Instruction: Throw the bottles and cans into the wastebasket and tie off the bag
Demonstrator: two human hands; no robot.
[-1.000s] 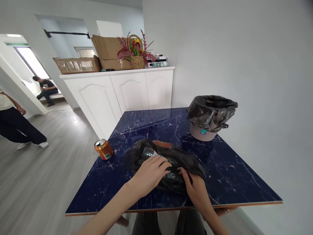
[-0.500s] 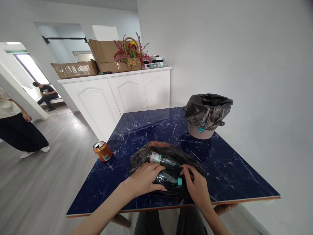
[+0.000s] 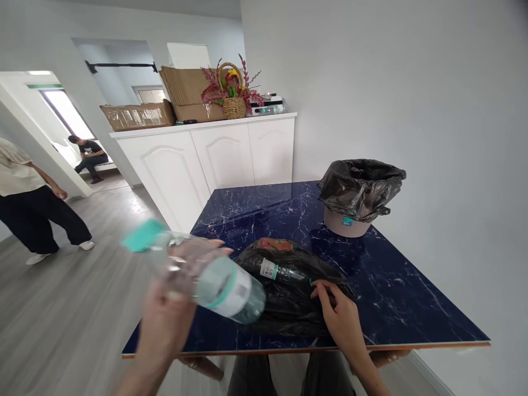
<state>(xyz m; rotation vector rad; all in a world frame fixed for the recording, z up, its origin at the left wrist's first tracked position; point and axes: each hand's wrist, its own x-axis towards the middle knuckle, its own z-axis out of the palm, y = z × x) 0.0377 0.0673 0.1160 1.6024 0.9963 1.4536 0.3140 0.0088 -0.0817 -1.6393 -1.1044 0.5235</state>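
A clear plastic bottle (image 3: 223, 280) with a teal cap and a white label is raised in my left hand (image 3: 165, 313), whose fingers wrap round it; both are smeared by motion. On the dark blue table (image 3: 256, 214) lies a black plastic bag (image 3: 289, 319), spread open. A second bottle (image 3: 284, 273) rests in it on its side, and something orange-red (image 3: 275, 244) sits at its far edge. My right hand (image 3: 340, 316) pinches the bag's right side, with its fingertips close to the second bottle's teal cap.
A bin (image 3: 348, 223) lined with a black bag stands at the table's back right. Behind is a white cabinet (image 3: 218, 159) bearing cardboard boxes (image 3: 138, 115) and a flower basket (image 3: 234, 108). One person (image 3: 37, 203) stands at left; another (image 3: 91, 157) sits farther off.
My left hand has lifted one bottle out of the bag and carried it up and left. It now covers the place of the orange can. The right hand stays at the bag.
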